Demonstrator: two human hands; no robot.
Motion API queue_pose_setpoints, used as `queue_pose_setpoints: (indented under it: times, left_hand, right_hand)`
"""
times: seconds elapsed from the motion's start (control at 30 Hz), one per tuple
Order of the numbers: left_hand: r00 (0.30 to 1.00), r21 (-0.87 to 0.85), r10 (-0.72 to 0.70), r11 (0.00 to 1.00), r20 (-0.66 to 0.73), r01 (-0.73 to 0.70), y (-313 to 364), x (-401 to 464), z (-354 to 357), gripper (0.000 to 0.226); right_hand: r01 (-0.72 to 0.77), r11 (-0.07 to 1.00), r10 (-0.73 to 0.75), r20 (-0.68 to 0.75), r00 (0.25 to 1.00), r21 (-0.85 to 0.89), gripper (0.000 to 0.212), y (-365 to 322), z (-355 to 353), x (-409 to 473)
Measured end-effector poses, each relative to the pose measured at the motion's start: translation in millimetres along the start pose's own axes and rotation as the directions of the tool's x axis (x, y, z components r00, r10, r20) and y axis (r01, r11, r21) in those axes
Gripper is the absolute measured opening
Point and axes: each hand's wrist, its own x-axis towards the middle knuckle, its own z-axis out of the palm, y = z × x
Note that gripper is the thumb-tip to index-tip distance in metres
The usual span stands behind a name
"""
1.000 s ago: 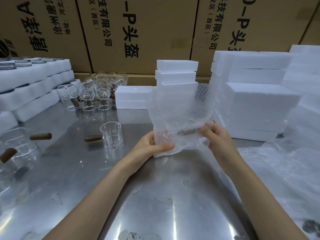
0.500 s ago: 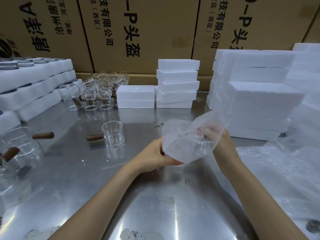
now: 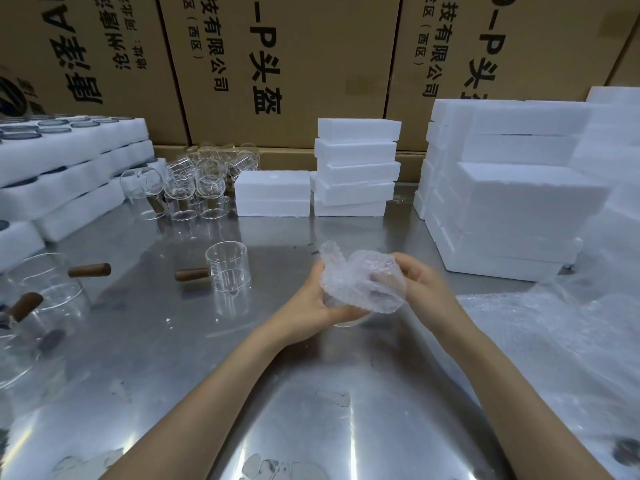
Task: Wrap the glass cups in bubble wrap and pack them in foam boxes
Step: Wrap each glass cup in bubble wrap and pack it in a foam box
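Note:
Over the middle of the steel table [image 3: 311,393] both hands hold a bundle of bubble wrap [image 3: 360,277] folded round a glass cup; only the cup's rim shows below the wrap. My left hand [image 3: 311,303] cups the bundle from below and the left. My right hand [image 3: 420,282] grips its right side, fingers curled into the wrap. A bare glass cup [image 3: 228,271] with a brown wooden handle stands to the left. White foam boxes [image 3: 356,168] are stacked at the back.
Several glass cups [image 3: 194,181] cluster at the back left beside foam trays [image 3: 62,174]. Larger glass cups with wooden handles [image 3: 41,306] stand at the left edge. A tall foam stack [image 3: 512,209] and loose bubble wrap [image 3: 554,341] fill the right. Cardboard cartons [image 3: 277,64] wall the back.
The raised sheet of bubble wrap has been folded down and gathered into a tight bundle round the cup. Both hands have closed in on it and come lower.

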Motion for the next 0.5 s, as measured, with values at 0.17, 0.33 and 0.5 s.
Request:
queue_pose_setpoints:
  times: [0.17,0.33,0.5]
  left_hand:
    - [0.995,-0.096,0.004,0.995,-0.102,-0.013,0.1,2.8,2.3,0.067]
    - [0.973,-0.15,-0.089,0.987,-0.212,0.057,0.1,7.2,7.1,0.02]
    - [0.968,-0.121,-0.101,0.99,-0.232,0.074,1.0,7.1,6.7,0.006]
  right_hand:
    - [0.044,0.991,-0.041,0.025,0.999,-0.124,0.04,3.9,3.2,1.0]
    - [0.07,0.954,-0.037,0.118,0.992,-0.292,0.056,7.2,13.4,-1.6]
    - [0.184,0.92,-0.186,0.027,0.982,-0.347,0.012,7.4,15.9,-2.2]
